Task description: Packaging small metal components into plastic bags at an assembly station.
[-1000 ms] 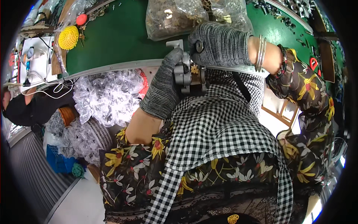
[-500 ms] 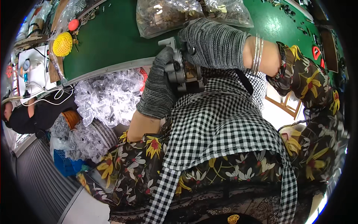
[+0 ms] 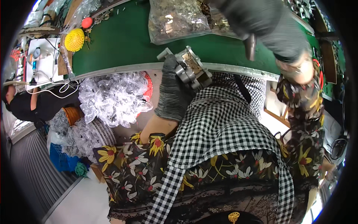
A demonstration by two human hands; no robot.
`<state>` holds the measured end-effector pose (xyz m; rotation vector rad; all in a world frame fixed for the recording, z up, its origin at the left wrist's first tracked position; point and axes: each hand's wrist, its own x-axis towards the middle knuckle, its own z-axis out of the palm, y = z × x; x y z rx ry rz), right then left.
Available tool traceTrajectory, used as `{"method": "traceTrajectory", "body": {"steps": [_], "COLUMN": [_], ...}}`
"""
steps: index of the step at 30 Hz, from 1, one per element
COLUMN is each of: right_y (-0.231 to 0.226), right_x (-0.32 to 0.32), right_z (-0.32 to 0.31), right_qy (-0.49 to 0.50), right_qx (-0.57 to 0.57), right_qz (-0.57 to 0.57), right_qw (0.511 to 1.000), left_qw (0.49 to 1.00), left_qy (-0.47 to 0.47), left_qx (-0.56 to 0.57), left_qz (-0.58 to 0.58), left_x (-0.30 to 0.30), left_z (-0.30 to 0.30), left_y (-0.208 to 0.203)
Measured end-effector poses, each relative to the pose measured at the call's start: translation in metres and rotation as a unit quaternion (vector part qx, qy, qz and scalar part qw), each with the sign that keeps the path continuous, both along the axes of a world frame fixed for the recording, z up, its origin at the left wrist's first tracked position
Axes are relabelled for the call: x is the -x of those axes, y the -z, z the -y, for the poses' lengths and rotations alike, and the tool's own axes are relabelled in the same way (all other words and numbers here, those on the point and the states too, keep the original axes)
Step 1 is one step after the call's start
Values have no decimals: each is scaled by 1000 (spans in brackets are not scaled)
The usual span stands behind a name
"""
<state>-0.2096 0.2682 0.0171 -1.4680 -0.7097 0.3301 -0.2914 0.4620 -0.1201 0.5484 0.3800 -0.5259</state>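
My left hand (image 3: pixel 173 89), in a grey knitted glove, is closed round a grey metal housing (image 3: pixel 191 69). The housing has round bosses and an open side showing a brass-coloured inside. It is tilted at the front edge of the green bench, just above my checked apron. My right hand (image 3: pixel 257 16), gloved alike, is at the upper right beside a clear plastic bag (image 3: pixel 179 22) of small parts. Motion smears its fingers. A dark tapered piece (image 3: pixel 251 48) points down below it; I cannot tell whether that is a finger or something held.
The green bench (image 3: pixel 115 44) has a metal edge. At its left are a yellow ball-like thing (image 3: pixel 74 40) and a red ball (image 3: pixel 87 22). Clear plastic pieces (image 3: pixel 112 99) fill a red basket below. Red-handled tools (image 3: pixel 321 76) lie at the right. A person's arm (image 3: pixel 34 99) shows far left.
My right hand has left the metal housing and swung up and right over the bench. The left hand still holds the housing, now turned so its open side shows more. The view has shifted slightly.
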Motion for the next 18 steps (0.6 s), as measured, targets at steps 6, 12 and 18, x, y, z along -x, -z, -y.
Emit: {"method": "traceTrajectory", "body": {"steps": [6,12,18], "right_y": [43,32,64], "right_x": [11,-13,26], "right_z": [-65,-77,-71], "right_qy": [110,375,89], "right_qx": [-236,-220,-100], "right_qz": [103,645,183], "right_qw": [960,629,974], "left_qw": [986,984,984], "left_qy": [-100,-103,-101], "left_qx": [-122,-115,-135], "left_qz": [-48,-89,-63], "left_x": [10,11,13], "left_z": [8,19,8], "left_y": [-15,7,-2]}}
